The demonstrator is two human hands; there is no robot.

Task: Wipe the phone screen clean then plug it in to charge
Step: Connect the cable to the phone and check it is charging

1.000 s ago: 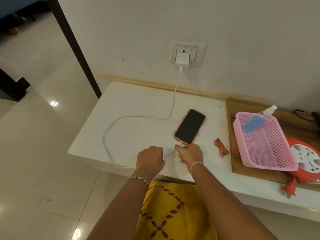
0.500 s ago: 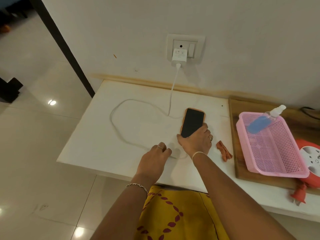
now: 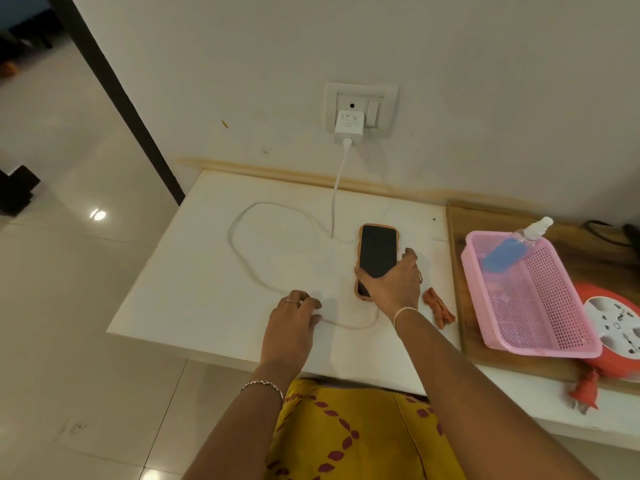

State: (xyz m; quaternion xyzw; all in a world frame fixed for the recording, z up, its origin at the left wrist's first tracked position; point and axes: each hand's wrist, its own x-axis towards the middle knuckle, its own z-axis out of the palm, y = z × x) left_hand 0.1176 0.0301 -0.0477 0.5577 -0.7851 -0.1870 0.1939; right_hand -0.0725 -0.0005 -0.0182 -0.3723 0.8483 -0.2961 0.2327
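Observation:
A black-screened phone (image 3: 377, 249) in an orange case lies face up on the white table (image 3: 194, 271). My right hand (image 3: 393, 284) grips its lower end, thumb on the left edge and fingers on the right, hiding the phone's bottom. A white charging cable (image 3: 242, 258) drops from the white charger (image 3: 349, 128) in the wall socket (image 3: 362, 91), loops across the table and runs under my left hand (image 3: 296, 315) toward the phone's bottom. My left hand holds the cable down with curled fingers. A small orange cloth (image 3: 438, 306) lies just right of my right wrist.
On a wooden board (image 3: 460, 258) at the right stands a pink mesh basket (image 3: 540, 306) with a spray bottle (image 3: 512, 249) leaning in it. A red and white extension reel (image 3: 616, 330) sits beyond the basket. The table's front edge is close to my body; tiled floor lies left.
My right hand left the phone's bottom end and now grips the phone, which lies straighter and farther from the front edge. The cable loop shifted toward the wall. My left hand stayed on the cable.

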